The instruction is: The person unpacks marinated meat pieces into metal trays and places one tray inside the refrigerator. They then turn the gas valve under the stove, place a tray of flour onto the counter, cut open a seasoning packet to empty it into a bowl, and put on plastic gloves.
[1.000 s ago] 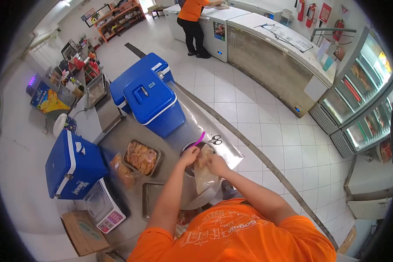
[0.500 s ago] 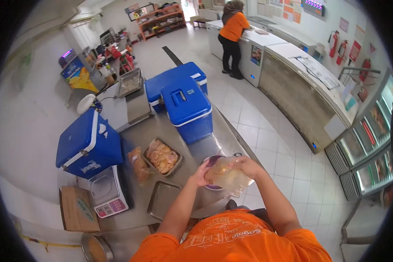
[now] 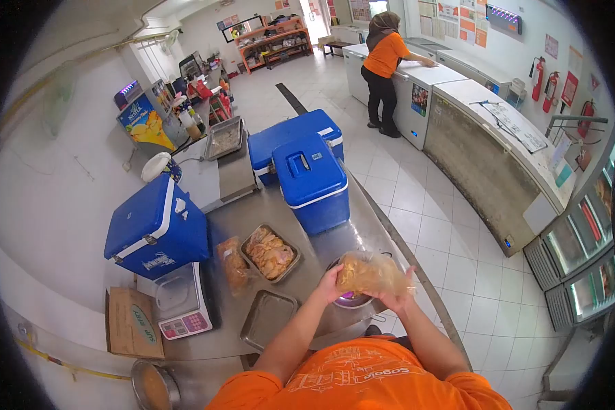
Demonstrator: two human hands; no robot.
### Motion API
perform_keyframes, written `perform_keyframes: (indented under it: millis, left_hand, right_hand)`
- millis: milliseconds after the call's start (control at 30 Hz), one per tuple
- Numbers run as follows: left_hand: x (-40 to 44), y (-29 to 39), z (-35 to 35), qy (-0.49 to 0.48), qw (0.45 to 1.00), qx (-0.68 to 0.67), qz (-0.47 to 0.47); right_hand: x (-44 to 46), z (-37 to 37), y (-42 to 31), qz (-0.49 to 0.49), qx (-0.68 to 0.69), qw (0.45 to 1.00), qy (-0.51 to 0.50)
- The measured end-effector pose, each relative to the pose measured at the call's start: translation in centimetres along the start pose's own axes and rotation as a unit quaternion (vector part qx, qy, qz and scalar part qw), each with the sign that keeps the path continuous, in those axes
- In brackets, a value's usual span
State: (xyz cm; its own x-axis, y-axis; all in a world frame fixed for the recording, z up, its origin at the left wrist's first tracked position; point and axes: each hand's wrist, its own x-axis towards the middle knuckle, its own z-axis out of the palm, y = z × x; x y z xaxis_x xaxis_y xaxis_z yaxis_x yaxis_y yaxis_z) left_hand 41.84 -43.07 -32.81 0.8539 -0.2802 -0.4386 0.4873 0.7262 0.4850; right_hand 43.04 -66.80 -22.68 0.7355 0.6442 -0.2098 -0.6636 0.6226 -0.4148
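A clear plastic bag (image 3: 370, 272) with yellowish-brown food in it is held up between both hands. My left hand (image 3: 330, 285) grips its left end, fingers closed on the plastic. At the other end, my right hand (image 3: 398, 295) holds the bag from below and the side. Under the bag stands a round bowl (image 3: 354, 302) with purple inside, mostly hidden. To the left, a metal tray (image 3: 271, 253) holds what look like raw chicken pieces. Beside it lies another filled plastic bag (image 3: 233, 265). A second metal tray (image 3: 269, 320) sits nearer my body.
Blue cooler boxes (image 3: 312, 184) stand at the back of the steel table (image 3: 314, 263), and another blue cooler (image 3: 156, 229) is at left. A scale (image 3: 183, 304) and a cardboard box (image 3: 133, 322) are nearby. A person in orange (image 3: 384, 61) leans over a chest freezer (image 3: 410, 102).
The bag has turned from hanging over the bowl to lying more level across both hands, its contents now plainer. My right hand has moved lower, under its end. The whole view has shifted.
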Motion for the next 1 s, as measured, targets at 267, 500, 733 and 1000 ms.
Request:
perform_keyframes:
  millis: [267, 500, 733, 1000]
  left_hand:
    - [-0.6, 1.2, -0.2, -0.031, 0.997, 0.065, -0.040]
    - [-0.1, 3.1, -1.5, 0.039, 0.973, 0.188, -0.127]
    - [-0.7, 4.1, 1.9, -0.003, 0.978, 0.200, -0.062]
    - [-0.8, 2.2, 2.3, 0.060, 0.967, 0.242, -0.053]
  right_hand:
    - [2.0, -4.7, 1.5, 0.001, -0.160, 0.976, 0.148]
    - [3.1, -6.7, 2.7, -0.114, -0.250, 0.945, 0.178]
    - [3.4, -6.8, 2.8, -0.076, -0.122, 0.961, 0.237]
    - [3.2, -7.9, 3.0, -0.150, -0.277, 0.888, 0.336]
